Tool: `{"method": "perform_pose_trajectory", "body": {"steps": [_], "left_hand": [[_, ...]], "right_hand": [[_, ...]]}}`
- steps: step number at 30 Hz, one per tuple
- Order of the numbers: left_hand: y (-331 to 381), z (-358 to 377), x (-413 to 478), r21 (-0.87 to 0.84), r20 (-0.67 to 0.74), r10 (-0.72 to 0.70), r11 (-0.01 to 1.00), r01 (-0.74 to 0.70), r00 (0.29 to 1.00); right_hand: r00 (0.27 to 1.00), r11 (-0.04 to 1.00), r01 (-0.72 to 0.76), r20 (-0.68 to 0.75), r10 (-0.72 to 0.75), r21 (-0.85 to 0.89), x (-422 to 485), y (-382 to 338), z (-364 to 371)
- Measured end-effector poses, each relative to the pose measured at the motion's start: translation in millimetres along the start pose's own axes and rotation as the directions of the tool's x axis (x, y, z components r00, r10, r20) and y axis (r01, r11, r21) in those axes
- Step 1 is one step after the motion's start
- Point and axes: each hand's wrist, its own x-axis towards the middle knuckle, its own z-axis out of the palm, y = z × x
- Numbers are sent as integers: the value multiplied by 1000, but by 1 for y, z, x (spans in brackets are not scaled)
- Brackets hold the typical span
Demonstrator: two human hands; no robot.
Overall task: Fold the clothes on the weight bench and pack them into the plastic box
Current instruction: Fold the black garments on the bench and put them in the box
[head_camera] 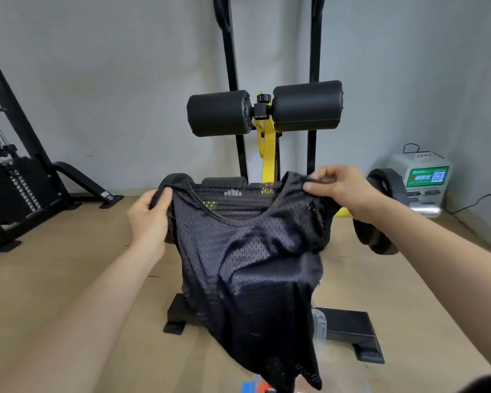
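Note:
A black mesh tank top [255, 268] hangs in the air in front of the weight bench [224, 182]. My left hand [149, 217] grips its left shoulder strap and my right hand [340, 188] pinches the right strap, so the garment is spread between them with its neckline toward the bench. The hem droops down to the bottom of the view. Most of the bench seat is hidden behind the fabric. Part of a clear plastic box [319, 324] shows at the shirt's lower right edge, blurred.
Two black foam rollers [264, 109] on a yellow post stand behind the bench. Black weight plates [380, 211] sit at the right, a white charging unit [423, 180] by the wall, a weight-stack machine [14, 185] at the left. Black frame feet [349, 333] rest on the wooden floor.

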Motion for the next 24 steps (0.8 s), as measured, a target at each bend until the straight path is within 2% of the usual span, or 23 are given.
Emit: {"method": "perform_pose_trajectory", "body": {"steps": [3,6,11,15,20,24], "left_hand": [[-11,-1,6,35,-18,-4,999,4,1000],[-29,-7,10,169,54,-29,985,19,998],[-43,-5,27,348,92,-43,937,8,995],[-44,6,62,478,157,-90,879,4,983],[-47,37,107,403,188,-214,907,123,959],[-67,71,138,315,156,-242,931,184,958]], "right_hand": [[990,958,-13,127,52,-288,-2,9,-6],[988,911,-15,134,77,-411,-4,21,-12],[999,883,-32,11,42,-468,10,33,-15],[998,881,-51,6,61,-471,44,36,-10],[995,872,-100,-39,92,-480,102,41,-3],[972,903,-230,-125,197,-364,150,58,11]]}}
